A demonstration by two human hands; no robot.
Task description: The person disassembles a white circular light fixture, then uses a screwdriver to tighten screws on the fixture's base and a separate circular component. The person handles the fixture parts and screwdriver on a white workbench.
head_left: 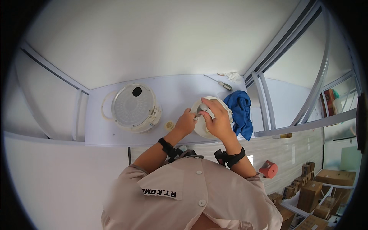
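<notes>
1. Seen from the head view, the grey knob (204, 107) sits above the white dish (202, 131), toward its far left part; the hands hide whether it touches the dish.
2. The right hand (218, 120) has its thumb and forefinger bent round the knob, pinching it from the right. The knob lies just left of that palm.
3. The left hand (186, 122) comes in from the left, its fingers curled and their tips beside the knob's near-left side. Whether they grip anything, I can't tell from here.
4. The right hand is the nearer, being already on the knob. The knob's round end faces up toward the wearer's head, so its long axis seems to stand roughly upright, perhaps tilted.
5. As for containers, the dish's inside is largely covered by hands; I can't make out how deep it is or what it holds.
6. Well to the left on the table (97, 134) stands the white cooker (132, 105), its top closed by a silvery disc, contents hidden. Between it and the left hand lies a small yellowish ring (169, 125).
7. Right of the dish is a crumpled blue cloth (240, 111), with a screwdriver (225, 85) beyond.
</notes>
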